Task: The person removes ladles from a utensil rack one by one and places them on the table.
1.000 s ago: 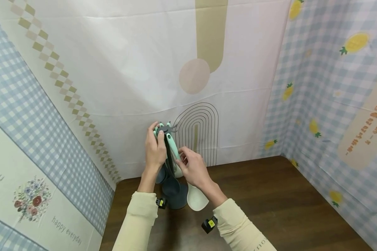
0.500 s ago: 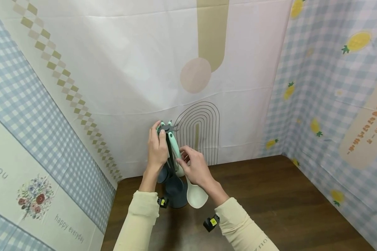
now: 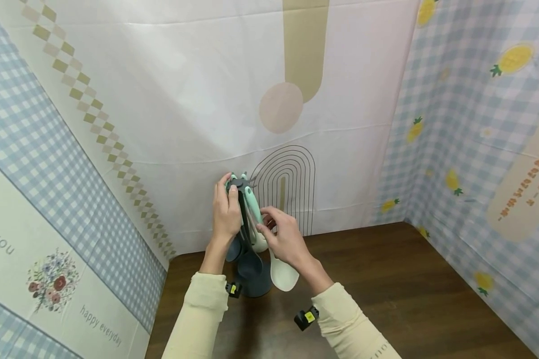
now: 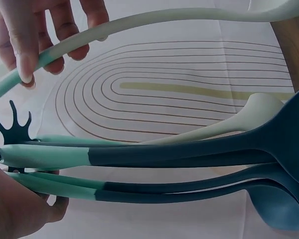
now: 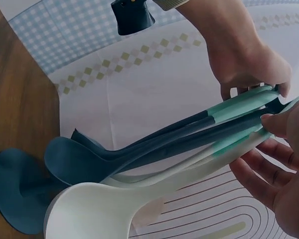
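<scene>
A dark rotating utensil stand (image 3: 257, 285) with a hooked top (image 3: 239, 182) is near the back wall. From it hang dark spoon-like utensils (image 5: 74, 162) with mint handles and a second white utensil (image 4: 261, 112). My left hand (image 3: 226, 213) grips the stand's top, its thumb over the front. With thumb and fingers, my right hand (image 3: 285, 237) pinches the mint-and-white handle of a white ladle (image 3: 284, 275). The ladle's bowl points down, and its upper end is just beside the hooks, apart from the other handles in the left wrist view.
The stand's round base (image 5: 15, 194) rests on a brown wooden table (image 3: 377, 299). A white printed cloth wall (image 3: 197, 99) rises close behind it. Checked cloth walls enclose the left and right sides.
The ladle's top end has shifted right, away from the hooked top, and its bowl has risen slightly. My right hand moved a little right with it; the left hand keeps its grip.
</scene>
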Demonstrator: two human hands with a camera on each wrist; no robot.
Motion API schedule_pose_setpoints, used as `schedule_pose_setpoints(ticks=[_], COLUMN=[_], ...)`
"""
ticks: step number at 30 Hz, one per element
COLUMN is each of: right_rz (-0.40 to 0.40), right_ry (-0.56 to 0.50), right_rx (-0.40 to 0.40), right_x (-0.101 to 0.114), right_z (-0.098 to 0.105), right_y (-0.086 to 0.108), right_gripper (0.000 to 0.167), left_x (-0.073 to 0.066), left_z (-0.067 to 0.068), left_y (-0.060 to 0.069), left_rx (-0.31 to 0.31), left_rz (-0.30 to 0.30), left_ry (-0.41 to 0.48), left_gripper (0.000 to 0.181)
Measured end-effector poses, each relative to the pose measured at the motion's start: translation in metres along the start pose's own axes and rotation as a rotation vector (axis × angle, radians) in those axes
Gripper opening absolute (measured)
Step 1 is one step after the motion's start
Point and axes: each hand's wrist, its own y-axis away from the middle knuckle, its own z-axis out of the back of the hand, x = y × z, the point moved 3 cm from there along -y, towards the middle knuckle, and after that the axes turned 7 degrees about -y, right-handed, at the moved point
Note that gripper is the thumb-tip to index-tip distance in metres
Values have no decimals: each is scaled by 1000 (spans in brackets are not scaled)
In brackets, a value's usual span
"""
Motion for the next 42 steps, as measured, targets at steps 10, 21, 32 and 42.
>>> schedule_pose_setpoints(ticks=[10, 21, 32, 42], right_rz=[8, -14, -63, -93], right_ry=[0, -16, 16, 72], right_rx=[-25, -69, -121, -143], right_x=[-3, -15, -31, -51], right_z=[13, 27, 55, 74], right_y=[5, 15, 21, 33], right_gripper=[27, 28, 32, 31], left_x=[5, 16, 5, -6], left_z=[1, 11, 8, 1], left_y=[-4, -8, -2, -1], left_rx=[35, 69, -81, -188], left_rz=[-6, -72, -31, -95], left_ry=[33, -30, -115, -205], left_gripper=[51, 53, 72, 70])
